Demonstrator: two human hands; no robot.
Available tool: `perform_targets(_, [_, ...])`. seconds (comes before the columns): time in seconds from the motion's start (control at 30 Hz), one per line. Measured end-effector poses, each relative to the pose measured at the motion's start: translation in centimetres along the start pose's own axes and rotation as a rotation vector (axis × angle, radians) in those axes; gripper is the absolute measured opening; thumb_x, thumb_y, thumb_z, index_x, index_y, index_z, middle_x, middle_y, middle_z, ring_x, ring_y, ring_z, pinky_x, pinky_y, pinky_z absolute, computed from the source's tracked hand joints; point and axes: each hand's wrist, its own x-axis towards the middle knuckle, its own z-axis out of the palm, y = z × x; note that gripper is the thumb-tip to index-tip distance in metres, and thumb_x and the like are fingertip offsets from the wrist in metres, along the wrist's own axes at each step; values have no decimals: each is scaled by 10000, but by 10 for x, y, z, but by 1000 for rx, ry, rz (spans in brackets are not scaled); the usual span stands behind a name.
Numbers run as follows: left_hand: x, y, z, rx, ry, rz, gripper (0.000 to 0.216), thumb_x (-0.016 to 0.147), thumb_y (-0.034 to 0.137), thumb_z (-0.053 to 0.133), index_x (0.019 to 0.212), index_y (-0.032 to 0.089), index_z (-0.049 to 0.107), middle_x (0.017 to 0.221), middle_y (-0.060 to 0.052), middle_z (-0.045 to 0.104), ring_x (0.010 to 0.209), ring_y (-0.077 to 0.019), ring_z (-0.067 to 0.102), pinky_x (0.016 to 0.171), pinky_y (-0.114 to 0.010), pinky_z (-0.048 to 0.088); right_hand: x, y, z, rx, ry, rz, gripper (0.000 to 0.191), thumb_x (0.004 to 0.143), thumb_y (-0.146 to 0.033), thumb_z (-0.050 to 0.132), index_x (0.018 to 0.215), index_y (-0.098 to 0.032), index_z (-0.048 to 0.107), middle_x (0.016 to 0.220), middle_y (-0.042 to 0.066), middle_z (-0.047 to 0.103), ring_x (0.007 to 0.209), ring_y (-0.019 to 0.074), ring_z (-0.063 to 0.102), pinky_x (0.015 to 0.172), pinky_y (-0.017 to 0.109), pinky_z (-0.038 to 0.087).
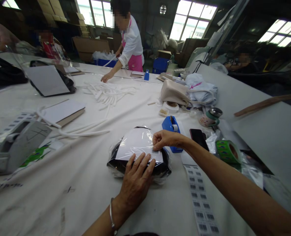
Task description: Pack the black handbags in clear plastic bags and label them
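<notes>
A black item in a clear plastic bag, with a white sheet (133, 142) on top under the film, lies in front of me. My left hand (136, 180) rests on its near side, fingers spread and flat. At the sheet's right edge, a small barcode sticker (156, 151) sits on the plastic. The curled fingers of my right hand (166, 139) pinch at the sticker's upper edge. Right of the package, under my right forearm, a strip of barcode stickers (198, 196) runs towards me. Just beyond my right wrist stands a blue tape dispenser (170, 126).
A grey tape dispenser (20, 144) and cardboard sheets (64, 113) are at left. White tubes (108, 91) lie mid-table, near a co-worker's hand (107, 77). To the right are a beige bag (173, 91), a flask (210, 117), a phone (198, 138) and a green tape roll (227, 151).
</notes>
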Motion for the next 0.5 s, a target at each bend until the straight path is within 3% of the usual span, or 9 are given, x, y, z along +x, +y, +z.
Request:
perform_targets(0.13, [2, 0, -2, 15, -10, 14, 378, 935, 225, 547, 1310, 172, 556, 1349, -95, 587, 1312, -261, 470, 1166, -475, 222, 1, 7, 9, -67, 89, -9, 297, 545, -290, 823, 695, -165, 599, 594, -31, 625, 583, 115, 545, 576, 239, 412])
perform_targets(0.27, [4, -3, -2, 33, -24, 29, 390, 938, 220, 524, 1325, 172, 542, 1360, -88, 579, 1308, -260, 470, 1163, -468, 226, -8, 18, 19, -346, 363, -54, 315, 595, -356, 804, 757, -185, 594, 716, 1, 642, 675, 161, 576, 607, 272, 426])
perform_targets(0.37, [3, -3, 0, 48, -17, 29, 399, 937, 226, 520, 1333, 178, 535, 1367, -81, 573, 1317, -264, 457, 1164, -476, 224, -11, 28, 24, -532, 588, -113, 586, 583, -472, 820, 1056, -189, 619, 1109, 92, 645, 1018, 266, 593, 870, 377, 465])
perform_targets(0.43, [2, -1, 1, 58, -23, 30, 409, 936, 242, 522, 1340, 179, 525, 1379, -84, 561, 1327, -270, 446, 1163, -490, 228, -6, 35, 29, -508, 666, -165, 803, 637, -539, 773, 1309, -191, 505, 1384, 137, 501, 1284, 306, 451, 1068, 440, 356])
perform_targets(0.5, [0, 1, -2, 56, -42, 35, 427, 933, 269, 531, 1350, 178, 511, 1393, -94, 547, 1333, -276, 440, 1157, -502, 249, 1, 41, 34, -434, 664, -174, 916, 681, -573, 721, 1431, -173, 380, 1515, 154, 357, 1408, 303, 302, 1162, 457, 231])
